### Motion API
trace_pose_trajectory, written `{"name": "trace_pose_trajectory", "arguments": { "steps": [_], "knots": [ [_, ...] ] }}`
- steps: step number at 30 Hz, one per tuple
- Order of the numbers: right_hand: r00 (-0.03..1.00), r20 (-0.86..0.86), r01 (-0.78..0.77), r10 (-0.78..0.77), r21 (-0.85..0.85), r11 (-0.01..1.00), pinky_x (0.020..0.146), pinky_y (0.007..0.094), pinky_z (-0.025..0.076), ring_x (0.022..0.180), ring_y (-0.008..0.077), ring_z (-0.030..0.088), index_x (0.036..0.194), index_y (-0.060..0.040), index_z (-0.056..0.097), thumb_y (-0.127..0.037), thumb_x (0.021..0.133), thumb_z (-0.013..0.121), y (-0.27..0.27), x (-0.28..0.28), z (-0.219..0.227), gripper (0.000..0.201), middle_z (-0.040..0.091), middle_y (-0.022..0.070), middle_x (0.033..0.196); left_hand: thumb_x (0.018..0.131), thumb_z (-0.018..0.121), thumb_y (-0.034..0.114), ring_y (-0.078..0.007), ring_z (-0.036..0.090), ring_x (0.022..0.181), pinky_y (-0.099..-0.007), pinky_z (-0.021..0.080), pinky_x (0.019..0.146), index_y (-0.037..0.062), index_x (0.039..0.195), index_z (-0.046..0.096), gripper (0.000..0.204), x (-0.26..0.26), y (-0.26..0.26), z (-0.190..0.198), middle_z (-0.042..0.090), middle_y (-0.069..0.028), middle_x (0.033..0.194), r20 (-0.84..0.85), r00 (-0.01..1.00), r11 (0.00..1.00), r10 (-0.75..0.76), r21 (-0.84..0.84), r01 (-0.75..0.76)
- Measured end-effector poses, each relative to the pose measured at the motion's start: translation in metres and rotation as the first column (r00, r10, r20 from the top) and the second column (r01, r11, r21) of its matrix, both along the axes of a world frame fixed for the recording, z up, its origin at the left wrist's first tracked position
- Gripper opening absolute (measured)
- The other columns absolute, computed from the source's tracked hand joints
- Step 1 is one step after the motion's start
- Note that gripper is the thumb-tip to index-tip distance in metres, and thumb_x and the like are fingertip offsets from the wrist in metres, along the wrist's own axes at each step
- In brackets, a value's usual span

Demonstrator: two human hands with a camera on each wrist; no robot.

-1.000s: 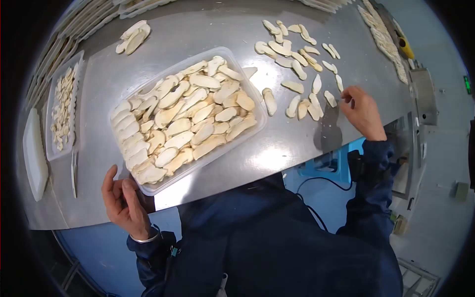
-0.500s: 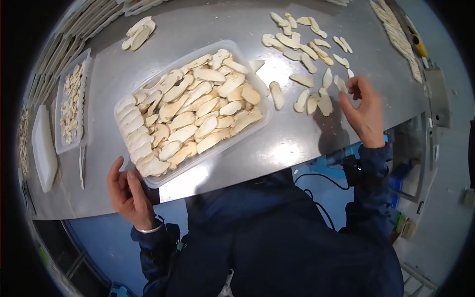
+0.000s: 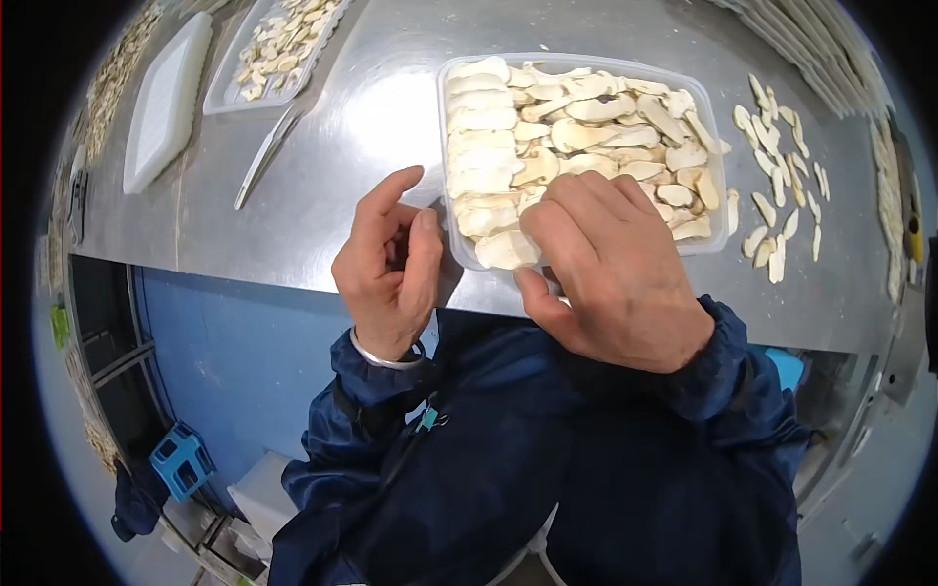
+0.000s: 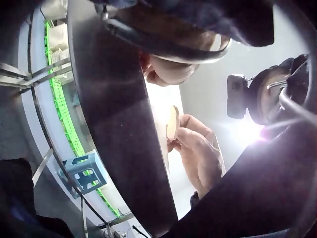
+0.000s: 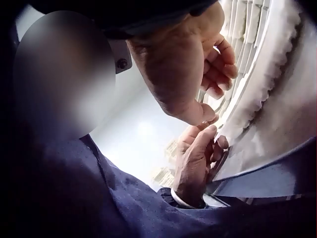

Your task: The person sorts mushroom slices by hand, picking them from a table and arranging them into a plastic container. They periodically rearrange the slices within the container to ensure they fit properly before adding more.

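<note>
My right hand (image 3: 611, 269) is over the near left part of a clear plastic tray (image 3: 444, 146) filled with mushroom slices (image 3: 586, 137). Its thumb and fingers pinch a pale mushroom slice (image 4: 173, 123), seen edge-on in the left wrist view. In the head view a slice (image 3: 508, 250) lies at those fingertips, by the tray's near left corner. Along the left side the slices overlap in a neat column. Beside that corner my left hand (image 3: 386, 269) hovers with loosely bent fingers and nothing in them.
Loose mushroom slices (image 3: 777, 166) are scattered on the metal table (image 3: 322, 195) to the right. At left are a smaller tray of pieces (image 3: 283, 49), a white tray or lid (image 3: 171, 103) and a knife (image 3: 264, 161). Stacked trays (image 3: 801, 44) stand at the far right.
The right hand has come from the loose slices to the tray's near left corner, bringing a slice. The view has swung left, so the tray appears further right; the left hand stays by the corner.
</note>
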State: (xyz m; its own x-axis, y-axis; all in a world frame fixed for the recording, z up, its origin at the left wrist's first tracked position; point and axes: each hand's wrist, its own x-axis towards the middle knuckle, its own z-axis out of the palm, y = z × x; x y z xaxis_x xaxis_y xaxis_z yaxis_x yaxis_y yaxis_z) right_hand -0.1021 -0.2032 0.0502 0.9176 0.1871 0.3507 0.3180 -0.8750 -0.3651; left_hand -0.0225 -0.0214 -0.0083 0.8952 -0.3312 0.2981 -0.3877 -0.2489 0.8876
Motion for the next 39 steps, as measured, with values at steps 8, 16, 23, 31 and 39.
{"name": "trace_pose_trajectory", "arguments": {
  "steps": [8, 16, 23, 31, 39],
  "knots": [
    [1.0, -0.027, -0.003, 0.003, -0.028, 1.0, 0.068, 0.0347, 0.04, 0.077, 0.0226, 0.051, 0.084, -0.0021, 0.053, -0.008, 0.067, 0.067, 0.006, 0.01, -0.005, 0.022, 0.048, 0.0091, 0.081, 0.085, 0.061, -0.001, -0.0033, 0.046, 0.05, -0.0189, 0.035, 0.047, 0.0004, 0.117, 0.059, 0.032, 0.003, 0.001, 0.003, 0.057, -0.001, 0.063, 0.05, 0.998, 0.999, -0.034, 0.034, 0.032],
    [0.996, 0.026, 0.082, -0.082, 0.008, 0.997, 0.069, 0.0377, 0.041, 0.078, 0.0286, 0.054, 0.093, -0.0019, 0.054, -0.004, 0.065, 0.068, -0.016, 0.005, 0.017, 0.031, 0.052, 0.0121, 0.084, 0.084, 0.061, -0.003, -0.0032, 0.047, 0.052, -0.0187, 0.035, 0.048, -0.0005, 0.118, 0.058, 0.034, 0.002, 0.001, 0.003, 0.058, -0.0018, 0.064, 0.039, 0.999, 0.999, -0.019, 0.051, 0.017],
    [0.734, 0.171, 0.674, -0.657, -0.073, 0.735, 0.059, 0.0388, 0.045, 0.064, 0.0296, 0.057, 0.084, -0.0004, 0.057, -0.003, 0.079, 0.059, -0.16, -0.072, 0.061, 0.005, 0.058, 0.0127, 0.076, 0.095, 0.049, 0.003, -0.004, 0.047, 0.066, -0.0179, 0.036, 0.06, -0.0056, 0.129, 0.048, 0.035, 0.0, -0.002, 0.005, 0.062, -0.004, 0.081, -0.118, 0.991, 0.998, -0.068, 0.006, 0.069],
    [0.594, -0.354, 0.659, -0.722, -0.3, 0.69, 0.066, 0.0441, 0.046, 0.072, 0.036, 0.06, 0.086, 0.0001, 0.058, -0.011, 0.08, 0.059, -0.201, -0.149, 0.031, 0.013, 0.061, 0.0188, 0.082, 0.098, 0.048, 0.006, -0.0049, 0.042, 0.066, -0.0181, 0.035, 0.063, -0.0063, 0.132, 0.044, 0.037, 0.005, -0.006, 0.013, 0.06, -0.0043, 0.082, -0.245, 0.959, 0.987, -0.139, -0.115, 0.113],
    [0.744, -0.188, 0.62, -0.641, -0.164, 0.768, 0.069, 0.0465, 0.047, 0.076, 0.0379, 0.062, 0.091, 0.0005, 0.057, -0.012, 0.082, 0.056, -0.181, -0.113, -0.003, 0.015, 0.063, 0.0198, 0.081, 0.096, 0.052, 0.011, -0.0048, 0.051, 0.064, -0.0183, 0.041, 0.059, -0.0043, 0.133, 0.043, 0.041, 0.017, -0.004, 0.027, 0.064, -0.007, 0.088, -0.386, 0.903, 0.981, -0.188, -0.113, 0.156]
  ]
}}
